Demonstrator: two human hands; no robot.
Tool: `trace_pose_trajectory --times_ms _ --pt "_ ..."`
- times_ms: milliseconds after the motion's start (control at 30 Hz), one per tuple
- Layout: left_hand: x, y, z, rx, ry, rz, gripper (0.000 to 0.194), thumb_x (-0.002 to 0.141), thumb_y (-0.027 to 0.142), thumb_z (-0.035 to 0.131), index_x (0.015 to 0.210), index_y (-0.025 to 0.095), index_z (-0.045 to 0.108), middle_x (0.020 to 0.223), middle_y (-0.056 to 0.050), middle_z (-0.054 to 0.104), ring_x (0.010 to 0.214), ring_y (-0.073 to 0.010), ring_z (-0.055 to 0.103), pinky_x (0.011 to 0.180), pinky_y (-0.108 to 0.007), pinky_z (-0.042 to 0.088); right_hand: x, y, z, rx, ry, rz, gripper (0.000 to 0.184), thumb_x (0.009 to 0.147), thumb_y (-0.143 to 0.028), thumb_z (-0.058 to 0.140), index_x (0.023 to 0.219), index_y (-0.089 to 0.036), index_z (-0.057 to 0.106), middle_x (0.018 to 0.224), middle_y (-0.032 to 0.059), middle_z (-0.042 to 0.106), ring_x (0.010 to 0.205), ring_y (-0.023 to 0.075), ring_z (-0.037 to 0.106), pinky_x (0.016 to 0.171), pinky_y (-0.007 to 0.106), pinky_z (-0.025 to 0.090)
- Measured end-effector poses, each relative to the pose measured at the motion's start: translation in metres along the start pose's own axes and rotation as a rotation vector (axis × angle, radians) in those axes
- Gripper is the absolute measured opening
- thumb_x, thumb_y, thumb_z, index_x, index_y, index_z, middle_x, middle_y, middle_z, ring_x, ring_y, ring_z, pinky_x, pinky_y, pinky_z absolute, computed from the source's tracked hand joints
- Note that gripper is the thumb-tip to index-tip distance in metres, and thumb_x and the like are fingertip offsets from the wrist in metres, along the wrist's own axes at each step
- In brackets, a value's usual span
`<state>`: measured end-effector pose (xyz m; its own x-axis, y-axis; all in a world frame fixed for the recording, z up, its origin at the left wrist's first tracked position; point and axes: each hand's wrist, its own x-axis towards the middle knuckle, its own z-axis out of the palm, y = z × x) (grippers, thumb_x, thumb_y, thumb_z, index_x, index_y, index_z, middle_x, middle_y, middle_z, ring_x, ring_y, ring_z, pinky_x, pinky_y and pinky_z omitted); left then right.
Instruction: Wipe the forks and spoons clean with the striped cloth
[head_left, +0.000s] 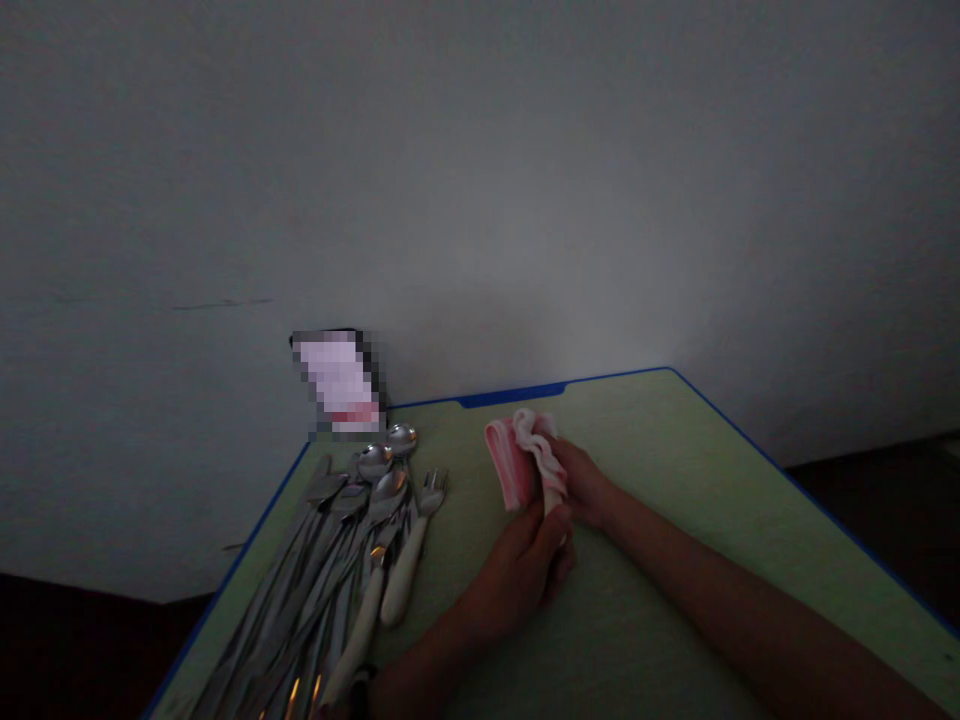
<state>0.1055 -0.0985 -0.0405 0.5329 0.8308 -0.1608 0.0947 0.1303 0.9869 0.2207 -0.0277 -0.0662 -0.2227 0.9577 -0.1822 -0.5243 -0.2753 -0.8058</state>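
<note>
Over the blue-edged green tabletop [660, 440], the left hand [521, 565] clamps a slim cream handle [553, 498], the right hand [585, 482] grips folded pink-and-white cloth [546, 458] around its twelve-o'clock end, shiny metal cutlery [337, 545] lying toward eight o'clock.

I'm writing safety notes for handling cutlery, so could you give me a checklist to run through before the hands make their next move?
1. Left hand closed on the pale handle: ok.
2. Pink cloth held in the right hand: ok, folded about the utensil's upper part.
3. Kind of utensil in the cloth known: cannot tell, its far end is covered.
4. Cutlery pile laid out singly: not ok, the pieces overlap.
5. Left forearm off the pile: cannot tell, it overlaps the near end in this view.
6. Phone clear of both hands: ok, it stands tilted at the table's far left corner.
</note>
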Motion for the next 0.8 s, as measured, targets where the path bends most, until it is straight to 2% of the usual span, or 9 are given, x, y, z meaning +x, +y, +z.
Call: trace_pose_trajectory --times_ms 167,267,367,467,567,667,800 --pt "-0.001 0.002 0.001 -0.031 0.028 0.001 0.035 0.086 0.05 0.035 0.074 0.019 0.043 0.049 0.006 0.042 0.039 -0.0073 0.035 0.038 -0.02 0.027 0.0 -0.002 0.004 0.097 0.001 0.045 0.023 0.067 -0.041 0.066 0.073 -0.019 0.061 0.061 -0.0025 0.06 0.056 0.0109 0.05 0.057 0.023 0.038" --pt "0.003 -0.006 0.0 -0.124 0.011 0.01 0.037 0.087 0.051 0.033 0.077 0.018 0.045 0.048 0.006 0.042 0.037 -0.0074 0.034 0.037 -0.02 0.027 0.0 -0.005 0.008 0.135 -0.013 0.062 0.022 0.07 -0.041 0.064 0.075 -0.02 0.062 0.062 -0.0018 0.061 0.058 0.0116 0.053 0.06 0.023 0.041" --pt "0.009 -0.019 -0.002 -0.308 -0.035 -0.011 0.04 0.088 0.05 0.024 0.079 0.017 0.046 0.047 0.005 0.043 0.036 -0.0082 0.035 0.035 -0.02 0.026 0.0 -0.007 0.009 0.218 -0.045 0.116 0.027 0.076 -0.047 0.056 0.075 -0.02 0.062 0.06 -0.0011 0.061 0.058 0.0129 0.055 0.061 0.025 0.043" --pt "0.012 -0.026 -0.004 -0.367 -0.08 -0.03 0.039 0.087 0.046 0.023 0.076 0.017 0.046 0.046 0.005 0.042 0.034 -0.0085 0.035 0.033 -0.02 0.025 0.0 -0.009 0.009 0.311 -0.078 0.159 0.034 0.079 -0.051 0.049 0.072 -0.02 0.062 0.06 0.0 0.061 0.06 0.014 0.057 0.062 0.026 0.045" --pt "0.009 -0.022 -0.003 -0.27 -0.057 0.016 0.037 0.087 0.046 0.028 0.076 0.017 0.047 0.048 0.005 0.043 0.036 -0.0078 0.036 0.035 -0.02 0.027 -0.003 -0.011 0.011 0.251 -0.099 0.081 0.035 0.079 -0.052 0.047 0.071 -0.022 0.062 0.061 0.0009 0.062 0.068 0.0166 0.059 0.066 0.028 0.046" --pt "0.003 -0.009 -0.002 -0.112 0.001 0.028 0.038 0.088 0.049 0.032 0.072 0.017 0.046 0.049 0.005 0.043 0.038 -0.0073 0.036 0.038 -0.019 0.028 -0.006 -0.012 0.013 0.164 -0.104 -0.017 0.027 0.076 -0.047 0.052 0.078 -0.023 0.064 0.068 0.0003 0.064 0.078 0.018 0.059 0.071 0.03 0.045" --pt "0.0 0.001 -0.002 0.028 -0.006 0.054 0.041 0.088 0.05 0.033 0.067 0.017 0.044 0.048 0.006 0.04 0.039 -0.007 0.035 0.038 -0.02 0.028 -0.005 -0.01 0.013 0.117 -0.1 0.002 0.032 0.073 -0.051 0.056 0.084 -0.022 0.064 0.077 0.0012 0.066 0.085 0.0183 0.058 0.075 0.029 0.043"
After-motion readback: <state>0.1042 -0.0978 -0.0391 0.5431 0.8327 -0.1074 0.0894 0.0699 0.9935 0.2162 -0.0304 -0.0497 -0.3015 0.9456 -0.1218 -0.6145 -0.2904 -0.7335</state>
